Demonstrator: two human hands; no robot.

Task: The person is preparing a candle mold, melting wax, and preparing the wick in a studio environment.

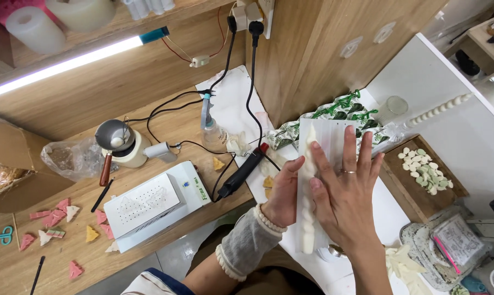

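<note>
Pressing flat, right hand [348,199] fingers spread on the white mould [311,186]; left hand [282,191] fingers grip its side.

Both hands on a long white twisted candle

The left hand [284,192] cups the candle [308,191] from beside; the right hand [348,194] lies flat (fingers spread) on its white wrapping sheet [330,136], above the wooden desk [50,262].

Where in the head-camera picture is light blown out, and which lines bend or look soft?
Head view: the strip light under the shelf is blown out to pure white; the white wall panel at right is bright too. Shelf and desk edges curve near the frame's edges, a wide-lens bend. The left hand, right hand and twisted white candle look fairly sharp, with soft shadows.
</note>
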